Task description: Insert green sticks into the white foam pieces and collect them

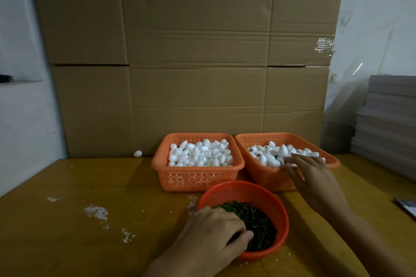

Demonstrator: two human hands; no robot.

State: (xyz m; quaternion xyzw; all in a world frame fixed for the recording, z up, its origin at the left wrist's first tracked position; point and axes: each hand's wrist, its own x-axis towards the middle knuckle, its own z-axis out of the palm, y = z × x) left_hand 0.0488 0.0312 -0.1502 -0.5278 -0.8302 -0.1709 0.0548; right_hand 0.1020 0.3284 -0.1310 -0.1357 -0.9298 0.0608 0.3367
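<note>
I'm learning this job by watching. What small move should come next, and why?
Probably the right hand should shift to the left orange plastic basket for a plain white foam piece: it hovers open over the right orange basket, whose pieces already show green, while the left hand digs in the round orange bowl of green sticks.

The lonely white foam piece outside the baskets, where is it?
Head view: the lone foam piece lies on the table by the cardboard, left of the left orange basket.

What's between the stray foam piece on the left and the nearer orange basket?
Head view: only bare table between the stray foam piece and the left basket.
</note>
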